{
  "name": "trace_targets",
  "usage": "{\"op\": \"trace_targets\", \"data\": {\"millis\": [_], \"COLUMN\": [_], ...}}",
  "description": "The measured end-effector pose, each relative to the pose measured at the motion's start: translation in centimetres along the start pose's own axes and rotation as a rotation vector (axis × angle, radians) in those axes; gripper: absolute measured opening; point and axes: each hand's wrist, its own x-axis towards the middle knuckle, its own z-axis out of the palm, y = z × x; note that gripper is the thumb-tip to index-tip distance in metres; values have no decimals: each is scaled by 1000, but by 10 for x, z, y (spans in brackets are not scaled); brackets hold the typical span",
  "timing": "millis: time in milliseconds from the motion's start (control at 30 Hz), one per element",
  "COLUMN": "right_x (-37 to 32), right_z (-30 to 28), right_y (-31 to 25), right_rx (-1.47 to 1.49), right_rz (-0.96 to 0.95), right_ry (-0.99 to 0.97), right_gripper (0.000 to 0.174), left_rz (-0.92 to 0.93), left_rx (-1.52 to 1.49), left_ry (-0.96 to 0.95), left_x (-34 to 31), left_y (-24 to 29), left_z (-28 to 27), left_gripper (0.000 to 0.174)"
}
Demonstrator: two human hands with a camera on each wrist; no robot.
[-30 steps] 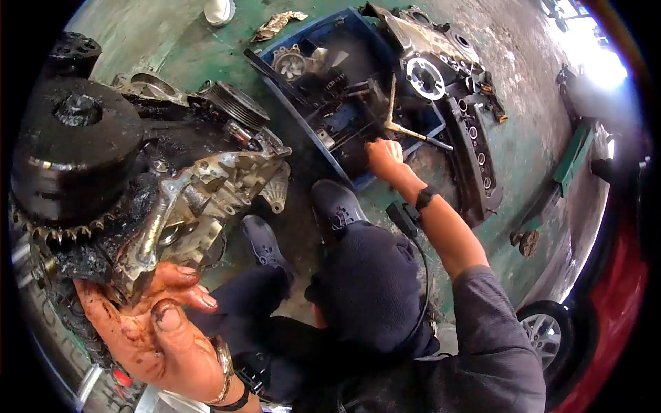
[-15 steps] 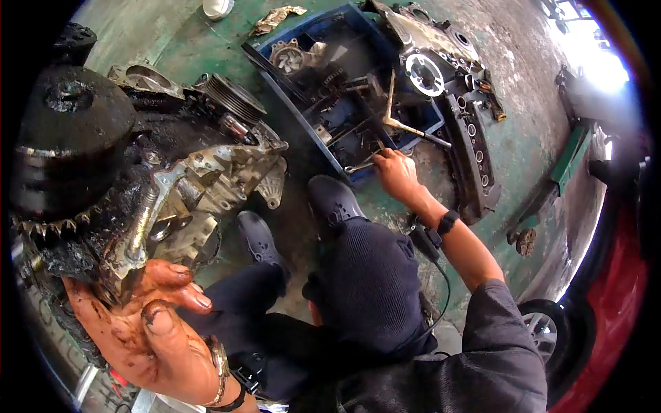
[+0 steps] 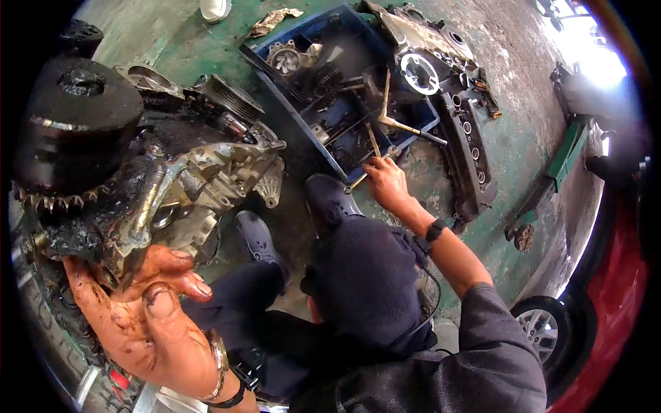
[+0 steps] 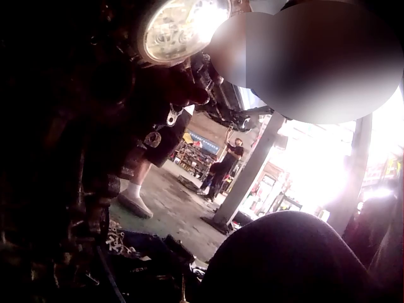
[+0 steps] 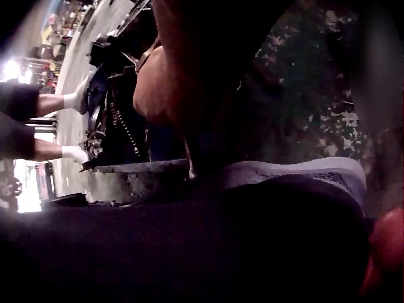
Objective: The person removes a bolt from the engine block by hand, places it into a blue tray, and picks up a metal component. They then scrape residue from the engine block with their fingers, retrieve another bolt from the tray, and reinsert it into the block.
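At the near corner of the blue box (image 3: 303, 127), my right hand (image 3: 389, 182) grips a wrench (image 3: 357, 182), whose end sticks out below the fingers. In the right wrist view the wrench (image 5: 190, 159) also shows below the curled hand (image 5: 164, 95). My left hand (image 3: 148, 316), smeared with dark grease, is at the lower edge of the oily engine block (image 3: 200, 172). Its thumb stands apart and its fingers are loosely bent, partly hidden against the block. The left wrist view is dark around this hand.
The box holds a pump-like part (image 3: 284, 59) and several tools. A T-shaped handle (image 3: 413, 129) lies across its right side. Beside it are an engine cover (image 3: 468, 148) and a larger casting (image 3: 413, 34). A red car (image 3: 620, 303) stands at right; people stand beyond.
My right hand has drawn back from inside the box to its near edge, bringing the wrench into sight and turning it. The left hand stays at the engine block.
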Motion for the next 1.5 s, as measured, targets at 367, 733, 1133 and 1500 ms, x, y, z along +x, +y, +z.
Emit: {"op": "trace_targets", "data": {"millis": [367,733,1133,1500], "right_x": [56,85,108,101], "right_z": [-48,-22,42,53], "right_y": [39,2,1,4], "right_rx": [-341,-339,-338,-292], "right_rz": [39,88,237,272], "right_ry": [-458,-569,-452,-405], "right_gripper": [24,27,12,16], "left_rz": [13,-18,-71,-153], "left_rx": [-91,-107,-71,-257], "left_ry": [-21,29,167,226], "left_x": [1,1,3,3], "left_y": [4,2,10,10], "left_z": [2,1,11,12], "left_gripper": [65,75,80,91]}}
